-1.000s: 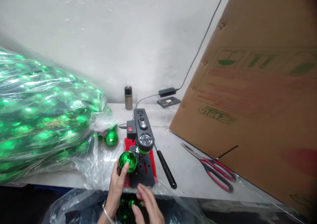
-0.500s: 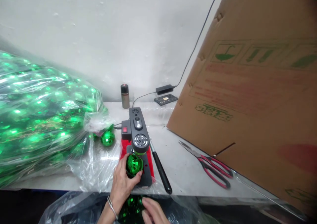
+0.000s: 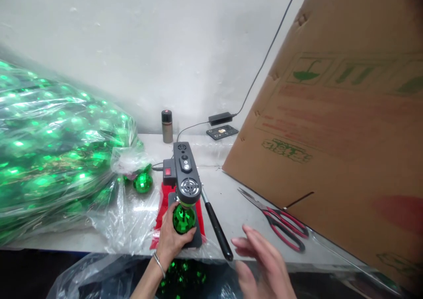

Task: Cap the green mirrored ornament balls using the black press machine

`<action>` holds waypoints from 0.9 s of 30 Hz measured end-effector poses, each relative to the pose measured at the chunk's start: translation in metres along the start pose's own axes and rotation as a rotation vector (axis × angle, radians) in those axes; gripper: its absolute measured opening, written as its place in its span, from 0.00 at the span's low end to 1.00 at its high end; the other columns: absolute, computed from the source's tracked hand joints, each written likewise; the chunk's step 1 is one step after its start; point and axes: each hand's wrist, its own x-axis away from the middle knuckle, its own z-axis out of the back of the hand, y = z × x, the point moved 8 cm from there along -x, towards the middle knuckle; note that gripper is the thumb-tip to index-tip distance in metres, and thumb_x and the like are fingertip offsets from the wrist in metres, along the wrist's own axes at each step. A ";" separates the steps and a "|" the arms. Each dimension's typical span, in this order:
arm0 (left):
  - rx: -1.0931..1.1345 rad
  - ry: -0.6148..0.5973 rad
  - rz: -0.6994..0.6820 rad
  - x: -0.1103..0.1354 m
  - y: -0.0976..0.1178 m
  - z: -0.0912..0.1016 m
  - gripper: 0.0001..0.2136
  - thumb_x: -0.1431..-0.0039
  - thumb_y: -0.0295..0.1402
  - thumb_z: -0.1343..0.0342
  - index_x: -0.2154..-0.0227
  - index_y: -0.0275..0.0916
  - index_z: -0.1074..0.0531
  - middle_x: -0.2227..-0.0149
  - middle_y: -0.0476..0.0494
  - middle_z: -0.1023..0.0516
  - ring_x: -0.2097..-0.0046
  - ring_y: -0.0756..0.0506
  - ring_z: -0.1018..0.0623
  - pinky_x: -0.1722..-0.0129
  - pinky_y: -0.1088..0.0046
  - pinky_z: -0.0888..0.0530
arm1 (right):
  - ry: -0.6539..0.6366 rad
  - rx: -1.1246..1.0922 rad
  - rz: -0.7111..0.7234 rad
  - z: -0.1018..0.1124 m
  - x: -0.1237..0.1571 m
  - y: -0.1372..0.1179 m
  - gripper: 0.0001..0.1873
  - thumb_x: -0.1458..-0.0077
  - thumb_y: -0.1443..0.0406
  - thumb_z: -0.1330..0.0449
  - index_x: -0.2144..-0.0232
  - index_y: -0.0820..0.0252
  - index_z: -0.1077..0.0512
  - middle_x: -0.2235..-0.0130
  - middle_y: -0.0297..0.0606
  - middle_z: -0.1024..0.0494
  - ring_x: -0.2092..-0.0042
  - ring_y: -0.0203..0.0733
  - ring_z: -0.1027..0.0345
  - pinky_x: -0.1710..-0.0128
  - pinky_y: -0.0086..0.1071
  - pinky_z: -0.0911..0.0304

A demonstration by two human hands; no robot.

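My left hand point(image 3: 172, 239) is closed around a faceted green ball point(image 3: 183, 218) and holds it under the head of a small black press machine point(image 3: 185, 175) that stands on a red mat point(image 3: 165, 202). The machine's black lever handle point(image 3: 216, 228) slants down to the right of it. My right hand point(image 3: 264, 263) is raised over the table's front edge, fingers stretched out and apart, holding nothing, just right of the lever's tip.
A big clear bag of green balls point(image 3: 56, 144) fills the left, one loose ball point(image 3: 143, 182) at its mouth. Red-handled scissors point(image 3: 284, 224) lie right of the machine, beside a leaning cardboard box point(image 3: 340, 127). A small can point(image 3: 167, 126), power adapter point(image 3: 222, 118) stand at the wall.
My left hand has carried the green ball from beside the machine to under its head. My right hand has come up out of the bag at my lap to the lever's right.
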 end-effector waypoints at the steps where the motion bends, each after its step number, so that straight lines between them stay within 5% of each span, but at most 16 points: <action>1: -0.003 -0.005 0.002 0.000 0.001 -0.001 0.40 0.59 0.43 0.28 0.39 0.39 0.27 0.43 0.32 0.17 0.38 0.26 0.19 0.34 0.39 0.24 | -0.032 -0.007 0.077 -0.007 -0.007 -0.007 0.22 0.29 0.63 0.34 0.35 0.54 0.23 0.44 0.49 0.16 0.56 0.43 0.16 0.60 0.34 0.16; 4: -0.022 -0.027 -0.016 -0.001 0.004 -0.004 0.39 0.58 0.41 0.28 0.39 0.37 0.26 0.44 0.32 0.16 0.39 0.26 0.18 0.34 0.38 0.24 | -0.084 -0.009 0.295 -0.027 -0.024 -0.025 0.33 0.29 0.55 0.33 0.27 0.55 0.31 0.44 0.51 0.17 0.57 0.43 0.17 0.62 0.35 0.16; 9: -0.065 -0.016 -0.040 -0.001 0.003 -0.006 0.39 0.58 0.40 0.26 0.40 0.39 0.26 0.45 0.33 0.15 0.41 0.27 0.17 0.38 0.40 0.21 | -0.149 -0.027 0.369 -0.050 -0.047 -0.037 0.20 0.24 0.54 0.40 0.40 0.61 0.23 0.51 0.50 0.14 0.50 0.47 0.16 0.62 0.34 0.18; 12: -0.066 -0.031 -0.058 0.000 0.004 -0.006 0.39 0.58 0.41 0.25 0.40 0.39 0.25 0.45 0.33 0.15 0.43 0.27 0.16 0.40 0.40 0.19 | -0.236 -0.058 0.371 -0.062 -0.057 -0.042 0.12 0.22 0.61 0.45 0.55 0.58 0.23 0.61 0.42 0.14 0.60 0.40 0.16 0.63 0.31 0.20; 16: -0.086 -0.047 -0.051 0.000 0.006 -0.006 0.39 0.59 0.42 0.23 0.41 0.40 0.24 0.48 0.34 0.15 0.47 0.27 0.15 0.42 0.42 0.18 | -0.239 -0.125 0.324 -0.071 -0.056 -0.038 0.19 0.21 0.65 0.51 0.68 0.55 0.33 0.70 0.32 0.22 0.70 0.32 0.24 0.70 0.25 0.30; 27: -0.092 -0.005 -0.075 0.003 0.004 -0.010 0.38 0.58 0.40 0.26 0.41 0.39 0.25 0.46 0.32 0.15 0.44 0.26 0.16 0.41 0.39 0.19 | -0.151 -0.187 0.198 -0.075 -0.036 -0.019 0.17 0.25 0.70 0.49 0.69 0.54 0.33 0.70 0.32 0.25 0.73 0.35 0.30 0.72 0.30 0.36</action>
